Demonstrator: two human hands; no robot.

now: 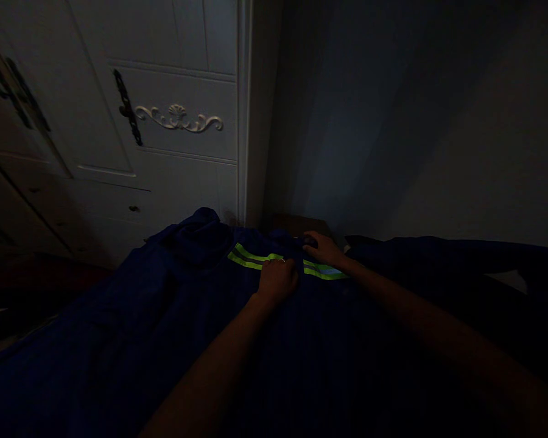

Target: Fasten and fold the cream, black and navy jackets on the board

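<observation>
A dark blue jacket [178,316] with yellow-green reflective strips [246,258] lies spread out in front of me. My left hand [277,278], with a ring on one finger, is closed on its front, between the two strips. Just to the right and farther up, my right hand [324,248] has its fingers curled around a small dark thing [309,241] at the jacket's upper edge. Low light hides what that thing is. The right forearm crosses over the end of the right strip.
At the left stands a white wardrobe [187,176] with dark handles [128,109] and a carved scroll ornament. A plain wall [393,134] rises behind. More dark cloth [438,255] lies on the right, and a brown surface [296,225] shows beyond the jacket.
</observation>
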